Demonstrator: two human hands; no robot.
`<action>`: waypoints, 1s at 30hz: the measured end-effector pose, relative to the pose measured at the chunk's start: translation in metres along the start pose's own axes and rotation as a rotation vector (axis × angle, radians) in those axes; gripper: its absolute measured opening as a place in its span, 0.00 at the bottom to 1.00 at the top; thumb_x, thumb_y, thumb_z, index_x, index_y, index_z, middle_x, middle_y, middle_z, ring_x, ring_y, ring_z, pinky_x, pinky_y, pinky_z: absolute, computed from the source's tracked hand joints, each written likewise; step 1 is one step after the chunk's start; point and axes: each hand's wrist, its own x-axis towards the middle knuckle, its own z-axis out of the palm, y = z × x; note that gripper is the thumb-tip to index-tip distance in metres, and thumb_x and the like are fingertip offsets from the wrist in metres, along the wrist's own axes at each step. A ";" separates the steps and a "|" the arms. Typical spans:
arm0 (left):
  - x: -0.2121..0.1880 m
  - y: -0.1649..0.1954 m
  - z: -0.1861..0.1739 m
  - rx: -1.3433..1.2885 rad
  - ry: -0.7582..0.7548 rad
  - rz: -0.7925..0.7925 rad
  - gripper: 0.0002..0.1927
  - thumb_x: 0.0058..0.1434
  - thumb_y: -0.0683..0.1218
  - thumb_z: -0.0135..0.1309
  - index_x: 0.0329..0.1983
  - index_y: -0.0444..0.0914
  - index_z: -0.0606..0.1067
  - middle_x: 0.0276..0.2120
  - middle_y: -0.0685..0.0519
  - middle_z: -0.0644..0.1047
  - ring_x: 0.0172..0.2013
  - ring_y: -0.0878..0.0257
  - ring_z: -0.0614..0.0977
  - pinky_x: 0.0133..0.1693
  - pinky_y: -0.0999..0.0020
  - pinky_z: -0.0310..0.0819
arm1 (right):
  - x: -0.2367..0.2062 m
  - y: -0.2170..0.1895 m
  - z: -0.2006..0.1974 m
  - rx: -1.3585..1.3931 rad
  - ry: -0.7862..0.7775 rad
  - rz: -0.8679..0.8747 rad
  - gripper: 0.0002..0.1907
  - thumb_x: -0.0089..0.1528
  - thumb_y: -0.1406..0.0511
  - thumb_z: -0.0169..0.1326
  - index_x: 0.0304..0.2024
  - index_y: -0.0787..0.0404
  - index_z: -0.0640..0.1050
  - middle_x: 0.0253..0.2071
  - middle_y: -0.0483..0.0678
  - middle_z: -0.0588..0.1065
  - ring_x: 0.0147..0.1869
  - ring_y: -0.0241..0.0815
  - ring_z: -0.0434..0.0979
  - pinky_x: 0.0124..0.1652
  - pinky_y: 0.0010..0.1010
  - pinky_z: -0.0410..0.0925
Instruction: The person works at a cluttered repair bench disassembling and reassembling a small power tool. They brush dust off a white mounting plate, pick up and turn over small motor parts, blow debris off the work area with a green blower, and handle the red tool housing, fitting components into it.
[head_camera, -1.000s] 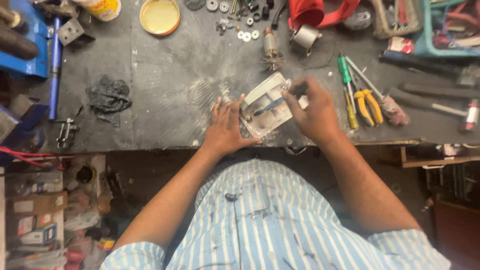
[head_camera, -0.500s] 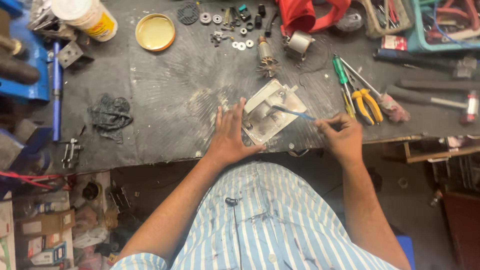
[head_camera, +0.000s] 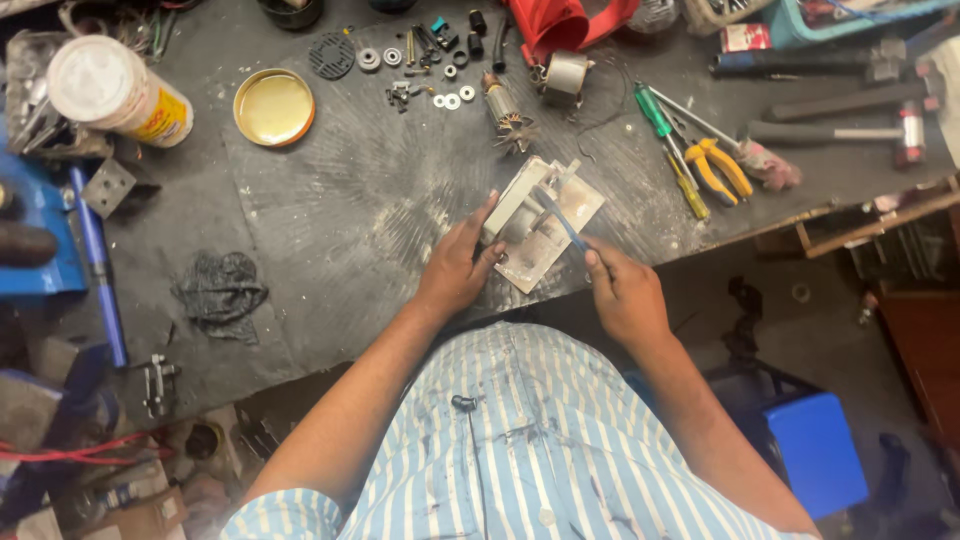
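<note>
A pale, dusty metal housing lies near the front edge of the dark workbench. My left hand grips its left side and steadies it. My right hand holds a thin blue-handled tool, which looks like a small brush or pick, with its tip reaching into the housing. Both forearms come up from a blue-and-white striped shirt.
A motor armature, washers, a round gold lid and a white canister lie farther back. Green screwdrivers, orange pliers and a hammer are right. A black rag and blue vise are left.
My right hand drew back from on top of the housing to its right side and now holds the blue tool into it. The left hand stays on the housing.
</note>
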 end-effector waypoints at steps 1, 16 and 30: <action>0.000 -0.002 0.002 0.003 -0.029 -0.034 0.34 0.70 0.51 0.54 0.77 0.48 0.57 0.55 0.42 0.77 0.53 0.45 0.79 0.54 0.55 0.73 | -0.002 -0.004 0.002 -0.016 0.024 -0.007 0.15 0.70 0.60 0.50 0.56 0.55 0.79 0.35 0.58 0.79 0.40 0.57 0.82 0.41 0.41 0.72; -0.002 -0.014 0.002 0.005 -0.035 0.082 0.34 0.70 0.47 0.53 0.77 0.45 0.55 0.60 0.39 0.74 0.56 0.39 0.76 0.55 0.51 0.71 | -0.016 0.004 0.008 -0.398 0.237 0.058 0.13 0.70 0.61 0.53 0.52 0.58 0.83 0.43 0.58 0.80 0.42 0.60 0.81 0.42 0.46 0.73; 0.066 -0.026 -0.103 -0.118 -0.416 -0.103 0.36 0.51 0.33 0.47 0.64 0.51 0.71 0.55 0.49 0.75 0.56 0.52 0.80 0.56 0.59 0.77 | -0.056 0.019 0.012 0.319 0.323 0.081 0.14 0.71 0.65 0.53 0.56 0.66 0.77 0.37 0.43 0.76 0.42 0.31 0.73 0.44 0.21 0.68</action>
